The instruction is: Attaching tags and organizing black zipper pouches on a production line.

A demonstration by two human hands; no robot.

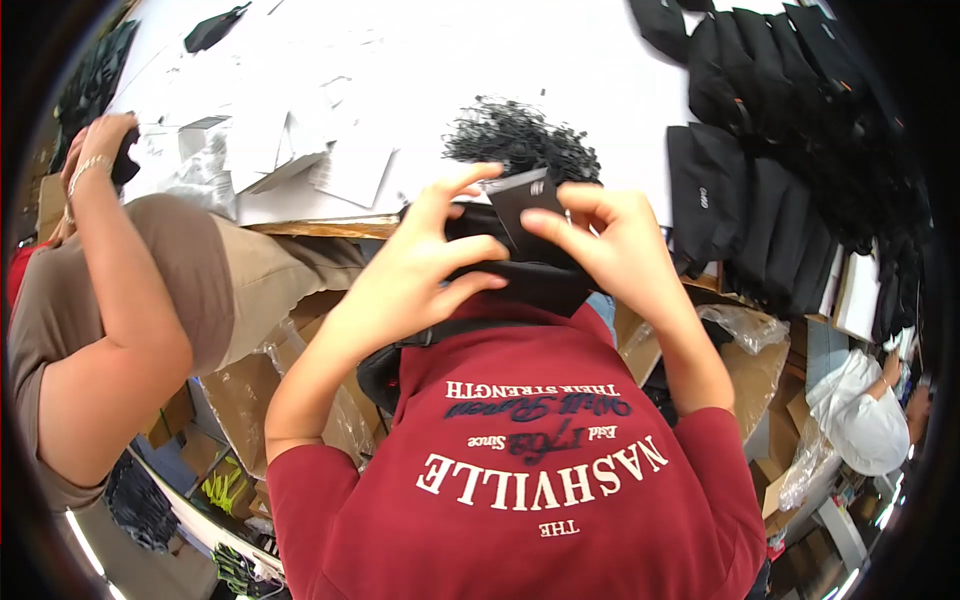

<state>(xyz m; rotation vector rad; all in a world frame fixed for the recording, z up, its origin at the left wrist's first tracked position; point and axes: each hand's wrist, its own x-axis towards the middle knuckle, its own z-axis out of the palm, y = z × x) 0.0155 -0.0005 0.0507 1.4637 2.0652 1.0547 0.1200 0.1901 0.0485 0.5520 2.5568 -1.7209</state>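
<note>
Between my two hands is a small black card tag [523, 215] with pale print and a grey strip along its top edge. My right hand [625, 240] pinches the tag's right side between thumb and fingers. My left hand [435, 250] has its fingers spread and bent at the left of the tag, the index fingertip near the grey strip. A black fabric item [545, 285] lies under and behind both hands at the table edge; its full shape is hidden. Just beyond the tag, a tangled heap of thin black strings [520, 138] rests on the white table [430, 60].
Black fabric pouches [705, 195] are stacked in rows at the right. White papers [355, 172] and clear plastic [205, 175] lie on the left. A co-worker's arm [130, 260] is at the left, another person [865, 410] far right. Cardboard boxes [240, 390] stand below the table.
</note>
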